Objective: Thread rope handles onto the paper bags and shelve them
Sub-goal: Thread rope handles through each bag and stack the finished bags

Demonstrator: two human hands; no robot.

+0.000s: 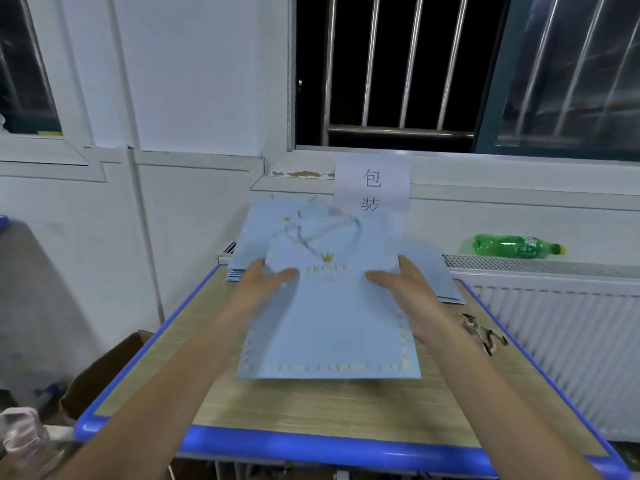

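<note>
Evidently the work is partway through: a flat pale-blue paper bag (329,317) is held over the middle of the worktop (311,410), its top toward the far edge, and a white rope handle (318,233) appears to be already looped at that end, though motion blur makes the threading hard to confirm. The bag is gripped at its left edge by the left hand (266,282), thumb laid on the printed face, and at its right edge by the right hand (398,282) in the same way; the fingers under the paper are hidden. At the far edge of the worktop, against the wall, a stack of similar blue bags (249,244) is seen, some with cord on top, and more flat bags (436,275) lie toward the far right corner. Near the right edge a small pile of loose rope pieces (481,332) is left, so further bags are judged still to be threaded. No shelf can be seen, so the shelving step cannot be judged. The worktop is a wood-grain surface bordered in blue. Behind it a white wall carries a paper sign (372,183) under a barred window (391,71); a radiator (554,323) stands to the right with a green bottle (512,246) lying on its top. A cardboard box (104,372) sits on the floor by the left edge.
</note>
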